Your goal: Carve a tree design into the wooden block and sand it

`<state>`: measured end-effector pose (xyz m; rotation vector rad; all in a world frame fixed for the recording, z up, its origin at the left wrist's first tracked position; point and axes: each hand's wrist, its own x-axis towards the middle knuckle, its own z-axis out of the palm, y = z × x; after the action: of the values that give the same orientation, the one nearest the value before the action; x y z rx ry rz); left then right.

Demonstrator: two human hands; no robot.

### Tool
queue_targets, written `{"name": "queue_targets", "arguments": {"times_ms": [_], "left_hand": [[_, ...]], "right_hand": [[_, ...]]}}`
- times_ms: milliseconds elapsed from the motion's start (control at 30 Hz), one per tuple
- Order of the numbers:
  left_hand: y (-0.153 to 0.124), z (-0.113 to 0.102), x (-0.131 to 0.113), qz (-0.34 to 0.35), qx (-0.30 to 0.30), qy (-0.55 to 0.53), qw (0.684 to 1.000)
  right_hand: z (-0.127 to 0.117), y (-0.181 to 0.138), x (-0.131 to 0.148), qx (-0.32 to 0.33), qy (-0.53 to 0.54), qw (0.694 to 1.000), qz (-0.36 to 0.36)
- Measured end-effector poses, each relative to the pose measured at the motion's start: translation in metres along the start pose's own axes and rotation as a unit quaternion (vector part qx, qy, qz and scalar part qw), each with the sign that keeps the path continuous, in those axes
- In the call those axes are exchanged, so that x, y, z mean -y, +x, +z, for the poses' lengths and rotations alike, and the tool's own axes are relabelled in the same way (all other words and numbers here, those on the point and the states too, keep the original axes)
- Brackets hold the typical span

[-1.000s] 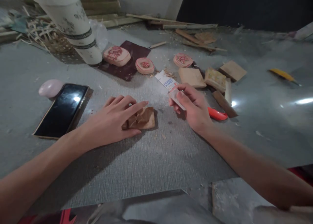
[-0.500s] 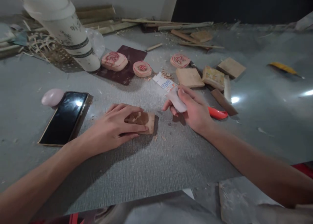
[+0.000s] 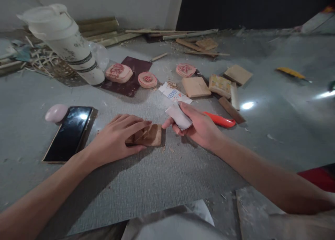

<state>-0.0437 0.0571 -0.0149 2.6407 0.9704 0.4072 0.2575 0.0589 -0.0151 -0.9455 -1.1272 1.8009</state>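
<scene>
My left hand (image 3: 119, 135) lies over a small carved wooden block (image 3: 153, 135) on the table, its fingers and thumb around the block's left part and hiding it. Just to the right, my right hand (image 3: 195, 123) pinches a folded piece of whitish sandpaper (image 3: 179, 116) between thumb and fingers, raised a little above the table. Beyond it lies a sandpaper sheet with blue printing (image 3: 174, 93). A red handle (image 3: 221, 120) rests on the table behind my right wrist.
On the left are a phone (image 3: 69, 133), a pinkish egg-shaped object (image 3: 56, 113) and a tall white cup (image 3: 75, 48). Wood pieces with red drawings (image 3: 119, 73), plain wood blocks (image 3: 196, 87) and shavings spread across the back. A yellow cutter (image 3: 291, 72) lies far right.
My right hand has drawn nearer to the wooden block with the folded sandpaper, away from the printed sheet. My left hand stays on the block. The view has shifted slightly.
</scene>
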Motion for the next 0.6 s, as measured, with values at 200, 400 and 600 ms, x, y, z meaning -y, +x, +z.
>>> {"name": "queue_targets", "arguments": {"times_ms": [200, 400, 600], "left_hand": [[0.006, 0.004, -0.006, -0.001, -0.002, -0.019, 1.000], [0.009, 0.005, -0.010, 0.003, 0.002, -0.018, 1.000], [0.007, 0.003, -0.011, 0.002, -0.010, -0.006, 1.000]], "right_hand": [[-0.005, 0.003, 0.001, 0.001, -0.033, 0.998, -0.051], [-0.012, 0.006, 0.002, -0.041, -0.136, 0.984, -0.108], [-0.010, 0.006, -0.001, -0.061, -0.220, 0.960, -0.164]]}}
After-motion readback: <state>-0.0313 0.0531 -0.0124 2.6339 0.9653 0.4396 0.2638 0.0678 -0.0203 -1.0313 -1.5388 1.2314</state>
